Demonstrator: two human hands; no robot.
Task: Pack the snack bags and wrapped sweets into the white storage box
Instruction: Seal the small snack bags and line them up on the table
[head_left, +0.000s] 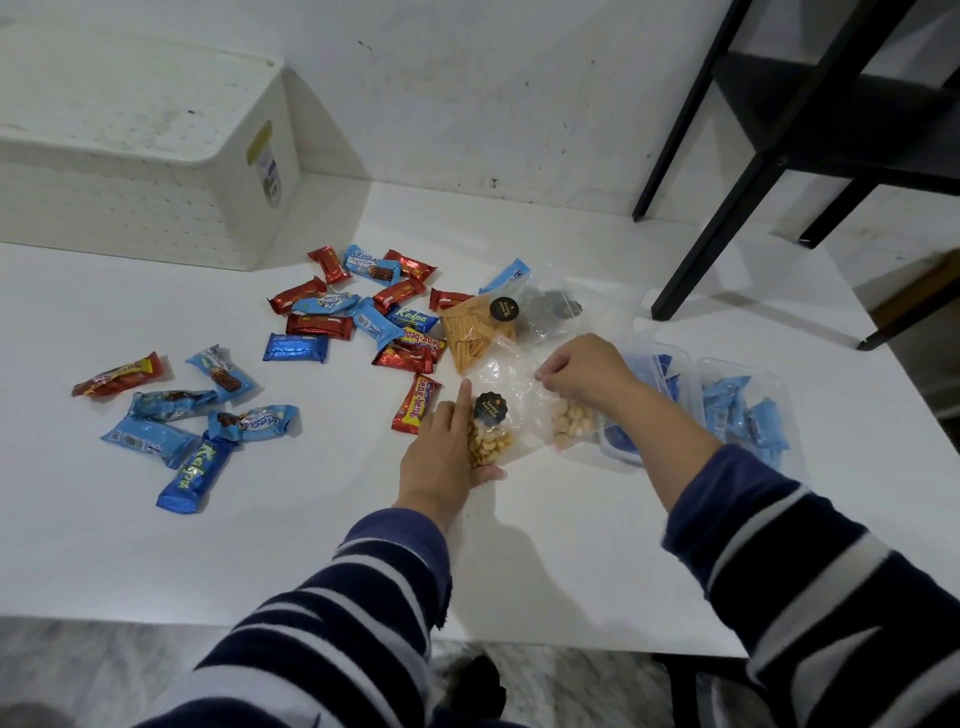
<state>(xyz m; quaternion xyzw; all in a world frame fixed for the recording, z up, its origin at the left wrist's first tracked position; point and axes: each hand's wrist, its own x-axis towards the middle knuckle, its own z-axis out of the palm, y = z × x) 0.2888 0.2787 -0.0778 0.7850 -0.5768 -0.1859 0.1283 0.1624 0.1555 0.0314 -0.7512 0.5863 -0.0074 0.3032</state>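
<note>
Likely snag: left hand cups the peanut bag, right hand pinches clear plastic; slack film could slip or tear.

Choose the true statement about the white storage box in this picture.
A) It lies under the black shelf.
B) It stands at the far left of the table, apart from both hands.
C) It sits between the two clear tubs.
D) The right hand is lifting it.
B: the white storage box stands far left on the table, while the left hand and right hand handle clear snack bags nearer the camera.
</note>
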